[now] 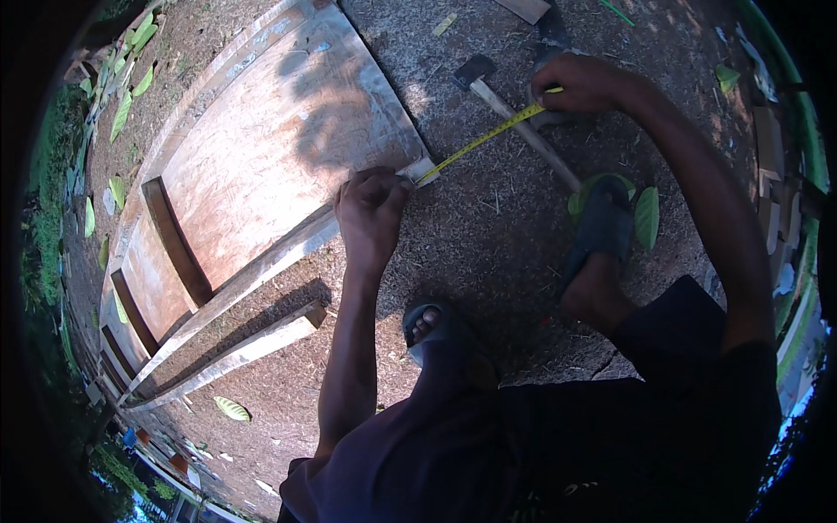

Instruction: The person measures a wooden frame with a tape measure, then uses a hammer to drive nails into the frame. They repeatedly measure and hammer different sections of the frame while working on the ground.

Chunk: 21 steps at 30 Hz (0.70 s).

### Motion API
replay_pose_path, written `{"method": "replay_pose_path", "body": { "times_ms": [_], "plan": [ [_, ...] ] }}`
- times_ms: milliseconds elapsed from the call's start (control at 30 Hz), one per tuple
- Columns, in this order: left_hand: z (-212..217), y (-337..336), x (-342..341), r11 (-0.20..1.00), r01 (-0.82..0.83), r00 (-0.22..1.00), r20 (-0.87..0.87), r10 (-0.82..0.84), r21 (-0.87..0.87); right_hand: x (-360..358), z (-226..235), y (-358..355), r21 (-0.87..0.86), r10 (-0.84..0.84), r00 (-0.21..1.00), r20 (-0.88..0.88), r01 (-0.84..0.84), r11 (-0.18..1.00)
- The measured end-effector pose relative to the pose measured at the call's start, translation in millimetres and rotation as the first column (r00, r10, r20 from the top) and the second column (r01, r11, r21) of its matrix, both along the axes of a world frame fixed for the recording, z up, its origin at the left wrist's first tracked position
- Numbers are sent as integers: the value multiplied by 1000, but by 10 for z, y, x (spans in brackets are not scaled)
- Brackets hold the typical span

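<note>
A yellow tape measure blade [488, 133] stretches between my hands, rising from lower left to upper right over the ground. My left hand [373, 212] is closed on the blade's lower end, at the near right corner of a large wooden panel [261, 131] framed with planks. Farther off to the right, my right hand [582, 84] is closed round the other end of the tape; whether the case is in the palm is hidden. Beneath the blade lies a hammer [521, 122] with a dark head and a long wooden handle.
Wooden crosspieces [176, 244] stand on the panel's left part. A loose plank [253, 353] lies beside its near edge. My sandalled feet [602, 222] are close to the hammer's handle. A dark flat object [551, 30] lies beyond my right hand. Leaves [647, 218] dot the ground.
</note>
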State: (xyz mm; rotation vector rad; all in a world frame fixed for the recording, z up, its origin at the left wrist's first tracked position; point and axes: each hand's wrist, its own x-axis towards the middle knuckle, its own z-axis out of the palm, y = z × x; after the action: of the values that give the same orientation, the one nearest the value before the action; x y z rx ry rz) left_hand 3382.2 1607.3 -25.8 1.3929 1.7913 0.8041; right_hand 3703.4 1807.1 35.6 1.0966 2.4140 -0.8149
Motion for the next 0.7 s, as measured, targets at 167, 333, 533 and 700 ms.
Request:
{"method": "replay_pose_path", "body": {
  "times_ms": [167, 333, 533, 700],
  "plan": [
    [-23, -10, -11, 999, -30, 999, 35, 31, -27, -28, 24, -2, 17, 19, 1000, 7, -19, 1000],
    [-17, -15, 10, 999, -32, 999, 32, 32, -22, -36, 52, -34, 17, -14, 999, 29, 13, 1000],
    [-20, -1, 6, 999, -32, 999, 8, 32, -19, -57, 82, -26, -12, -4, 999, 50, 4, 1000],
    [-47, 12, 15, 999, -45, 999, 22, 46, -13, -30, 106, -57, -82, -2, 1000, 13, 3, 997]
  ]
}}
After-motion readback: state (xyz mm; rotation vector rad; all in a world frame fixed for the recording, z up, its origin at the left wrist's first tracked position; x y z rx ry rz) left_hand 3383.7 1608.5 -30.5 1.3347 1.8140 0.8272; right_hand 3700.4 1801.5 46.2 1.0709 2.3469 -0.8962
